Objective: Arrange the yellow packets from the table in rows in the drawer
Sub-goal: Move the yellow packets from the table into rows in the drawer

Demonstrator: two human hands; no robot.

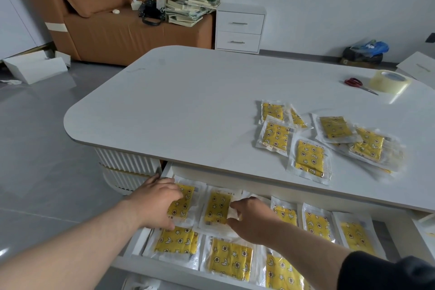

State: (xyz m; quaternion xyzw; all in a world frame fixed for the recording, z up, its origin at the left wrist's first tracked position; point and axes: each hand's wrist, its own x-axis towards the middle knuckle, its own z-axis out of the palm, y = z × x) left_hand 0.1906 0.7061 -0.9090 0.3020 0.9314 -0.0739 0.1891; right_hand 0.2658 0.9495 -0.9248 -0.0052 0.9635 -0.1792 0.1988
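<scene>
Yellow packets [230,259] lined the drawer [134,247] in two rows. The left hand [157,202] lay relaxed on one and the right hand [251,216] pinched the neighbouring packet [216,207]. Beyond the fingers, a loose pile [310,160] lay unsorted.

A home living room: a brown sofa [113,19], a white nightstand [239,28], a white table [188,106], tiled floor.

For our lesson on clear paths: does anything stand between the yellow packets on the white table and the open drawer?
Nothing visible does. The yellow star-print plastic packets lie near the white table's front edge, above the open white drawer. Red-handled scissors and clear tape roll lie farther back. The right hand pinches a drawer packet.
</scene>
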